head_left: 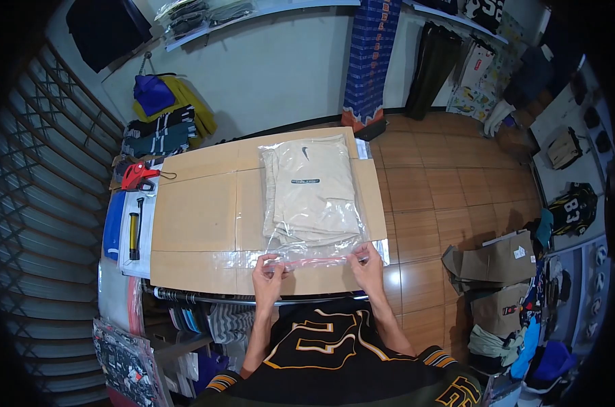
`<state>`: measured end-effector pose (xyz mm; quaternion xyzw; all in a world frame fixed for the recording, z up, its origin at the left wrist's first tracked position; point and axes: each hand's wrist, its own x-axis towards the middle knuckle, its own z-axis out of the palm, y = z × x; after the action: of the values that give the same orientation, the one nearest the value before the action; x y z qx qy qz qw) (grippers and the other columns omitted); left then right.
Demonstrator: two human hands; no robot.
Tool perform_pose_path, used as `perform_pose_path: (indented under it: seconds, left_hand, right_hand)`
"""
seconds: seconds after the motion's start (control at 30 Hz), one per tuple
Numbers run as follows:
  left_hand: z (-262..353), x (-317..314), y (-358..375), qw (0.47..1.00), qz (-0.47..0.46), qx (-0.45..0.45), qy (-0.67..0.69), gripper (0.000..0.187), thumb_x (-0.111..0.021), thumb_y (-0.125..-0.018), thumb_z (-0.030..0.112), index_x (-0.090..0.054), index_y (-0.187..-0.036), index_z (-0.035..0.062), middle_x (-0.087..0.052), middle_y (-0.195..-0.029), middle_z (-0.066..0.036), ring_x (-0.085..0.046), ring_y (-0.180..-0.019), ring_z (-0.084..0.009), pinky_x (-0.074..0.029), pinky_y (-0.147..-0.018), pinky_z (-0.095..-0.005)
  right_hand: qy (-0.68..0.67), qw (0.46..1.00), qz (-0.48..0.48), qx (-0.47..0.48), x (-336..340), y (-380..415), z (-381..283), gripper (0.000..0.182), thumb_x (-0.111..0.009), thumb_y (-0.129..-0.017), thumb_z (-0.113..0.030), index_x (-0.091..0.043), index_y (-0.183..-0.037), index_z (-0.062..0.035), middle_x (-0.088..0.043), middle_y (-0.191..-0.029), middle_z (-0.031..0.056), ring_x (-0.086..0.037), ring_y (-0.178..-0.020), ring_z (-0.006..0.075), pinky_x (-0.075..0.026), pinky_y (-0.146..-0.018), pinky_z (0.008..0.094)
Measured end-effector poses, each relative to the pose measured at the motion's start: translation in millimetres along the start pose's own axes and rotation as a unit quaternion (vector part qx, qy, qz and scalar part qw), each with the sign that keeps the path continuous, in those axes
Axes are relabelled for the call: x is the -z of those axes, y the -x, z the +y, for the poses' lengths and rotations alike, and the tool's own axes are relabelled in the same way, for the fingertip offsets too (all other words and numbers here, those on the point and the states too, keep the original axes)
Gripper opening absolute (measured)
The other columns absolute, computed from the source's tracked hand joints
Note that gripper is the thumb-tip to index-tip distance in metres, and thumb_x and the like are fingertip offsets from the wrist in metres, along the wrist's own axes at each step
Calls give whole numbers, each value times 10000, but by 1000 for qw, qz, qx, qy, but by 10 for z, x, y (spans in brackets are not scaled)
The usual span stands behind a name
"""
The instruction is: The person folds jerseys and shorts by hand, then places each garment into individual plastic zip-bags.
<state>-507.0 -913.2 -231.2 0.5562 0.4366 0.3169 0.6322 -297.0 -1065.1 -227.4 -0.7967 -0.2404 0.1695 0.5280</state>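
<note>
On the cardboard (199,217), both hands' fingers (270,261) pinch the bag (314,197); its seal blurred.

Beige garment (312,186) with dark logo, in clear bag (321,244) with pink seal strip. Tan cardboard desk (195,217). Red tape gun (138,175). Black jersey (334,359), gold-white numerals.

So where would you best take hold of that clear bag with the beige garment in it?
By the near open edge, from the person's side: the clear bag lies flat on the cardboard, and its red sealing strip is empty film there. The left hand and right hand pinch its two ends.
</note>
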Motion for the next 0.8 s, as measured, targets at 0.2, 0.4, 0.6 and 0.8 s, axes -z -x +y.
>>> perform_pose_path:
  seconds: [0.2,0.4,0.6,0.8]
  left_hand:
    - [42,-93,58,999,7,-10,34,226,-659,-946,72,-553,-1128,-11,-676,-887,-132,-683,-750,-146,-586,-651,-256]
    - [-70,-50,23,1000,0,-24,-18,219,-662,-945,64,-560,-1121,-18,-675,-890,-122,-677,-744,-141,-586,-656,-255]
    - [-47,-92,16,1000,3,-19,-8,218,-663,-941,57,-565,-1117,-26,-672,-884,-111,-673,-722,-134,-583,-639,-245]
    - [6,-145,31,1000,-15,1,5,200,-643,-948,50,-563,-1121,-11,-683,-857,-116,-675,-723,-136,-593,-645,-257]
  right_hand:
    - [2,1000,-8,-20,-20,35,-123,230,-749,-818,-140,-595,-946,-26,-674,-823,111,-600,-599,145,-487,-578,317]
    - [-13,1000,-10,7,-67,16,49,225,-743,-820,-136,-581,-931,-26,-654,-795,97,-559,-579,139,-469,-571,322]
    - [-16,1000,-7,10,-55,9,-21,235,-746,-817,-140,-576,-926,-20,-660,-804,116,-591,-613,169,-484,-596,327]
    - [-17,999,-33,-22,-52,16,-147,210,-744,-801,-77,-559,-877,-14,-616,-817,86,-606,-806,175,-509,-682,323]
